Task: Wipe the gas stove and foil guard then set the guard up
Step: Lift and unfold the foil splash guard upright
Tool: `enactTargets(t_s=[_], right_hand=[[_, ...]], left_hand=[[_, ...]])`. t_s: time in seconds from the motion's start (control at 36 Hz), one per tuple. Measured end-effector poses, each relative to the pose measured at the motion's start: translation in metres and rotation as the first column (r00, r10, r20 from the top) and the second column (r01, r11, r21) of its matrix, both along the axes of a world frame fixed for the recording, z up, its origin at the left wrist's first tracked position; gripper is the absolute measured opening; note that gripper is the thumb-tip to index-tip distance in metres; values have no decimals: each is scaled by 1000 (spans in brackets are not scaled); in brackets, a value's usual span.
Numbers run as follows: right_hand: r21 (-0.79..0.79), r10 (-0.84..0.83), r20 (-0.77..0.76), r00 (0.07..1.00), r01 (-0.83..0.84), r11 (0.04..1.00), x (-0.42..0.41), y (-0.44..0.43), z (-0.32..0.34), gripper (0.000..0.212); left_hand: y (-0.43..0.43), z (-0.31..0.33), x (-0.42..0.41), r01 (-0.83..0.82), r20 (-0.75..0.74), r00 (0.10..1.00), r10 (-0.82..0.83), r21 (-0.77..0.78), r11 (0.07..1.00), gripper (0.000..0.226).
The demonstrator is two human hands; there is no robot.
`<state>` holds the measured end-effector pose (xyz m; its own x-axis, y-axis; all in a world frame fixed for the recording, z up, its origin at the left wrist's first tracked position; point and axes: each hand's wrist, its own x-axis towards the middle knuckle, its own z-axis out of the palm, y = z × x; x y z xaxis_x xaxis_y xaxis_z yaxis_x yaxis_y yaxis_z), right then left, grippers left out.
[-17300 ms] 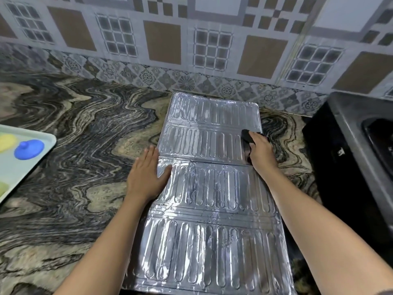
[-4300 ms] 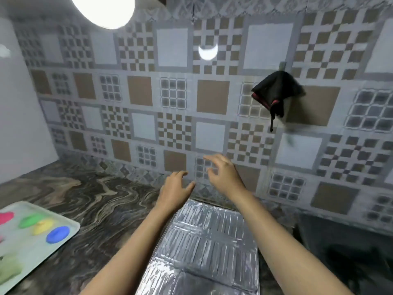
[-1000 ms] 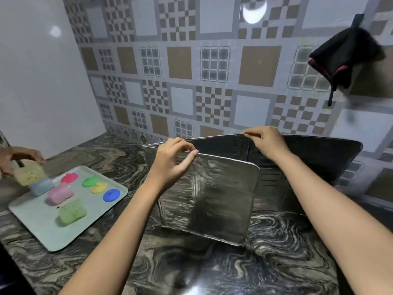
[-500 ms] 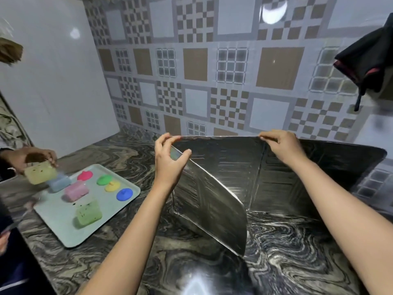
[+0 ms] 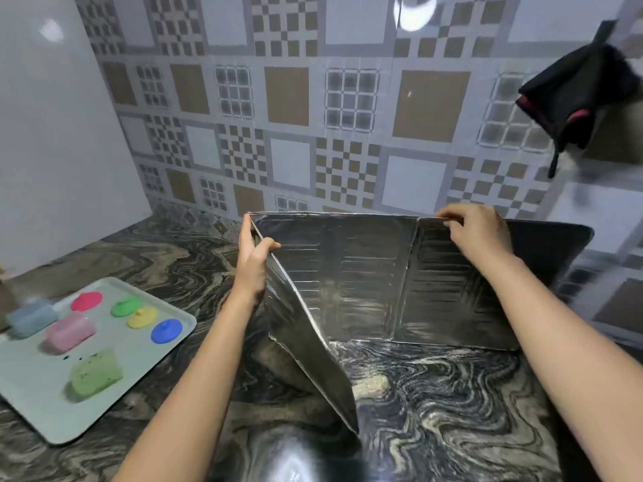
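The silver foil guard [image 5: 351,273] stands upright on the marble counter [image 5: 435,394], folded into three panels against the tiled wall. Its left panel angles out toward me and its right panel runs off to the right. My left hand [image 5: 254,259] pinches the top corner where the left and middle panels meet. My right hand [image 5: 476,231] grips the top edge at the fold between the middle and right panels. A black cloth [image 5: 574,95] hangs on the wall at the upper right. The gas stove is not visible.
A pale green tray [image 5: 146,370] lies on the counter at the left, carrying several coloured lids and small containers. A plain white wall panel [image 5: 52,133] closes the left side. The patterned tile wall stands directly behind the guard.
The guard went from lying flat to standing upright. Over the last second its left panel swung further out toward me, opening the guard wider. Another person's hand at the tray has gone from view.
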<state>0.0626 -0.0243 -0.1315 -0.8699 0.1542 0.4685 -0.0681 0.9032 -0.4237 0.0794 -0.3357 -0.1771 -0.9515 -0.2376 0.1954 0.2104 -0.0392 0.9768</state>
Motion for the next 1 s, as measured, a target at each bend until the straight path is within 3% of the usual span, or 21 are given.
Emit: enactTargets(t_s=[0.22, 0.67, 0.86, 1.0], right_hand=[[-134, -112, -147, 983, 93, 987, -3, 10, 8, 26], [-279, -401, -112, 909, 358, 891, 20, 109, -14, 20], [-266, -472, -116, 874, 430, 863, 38, 151, -18, 20], [-134, -341, -97, 935, 327, 935, 40, 160, -16, 25]], left_hand=[[11, -7, -18, 97, -9, 995, -97, 69, 993, 91], [109, -8, -33, 322, -27, 947, -321, 82, 943, 90], [165, -12, -38, 391, -53, 920, -389, 22, 920, 80], [204, -11, -38, 469, -68, 883, -465, 63, 881, 62]])
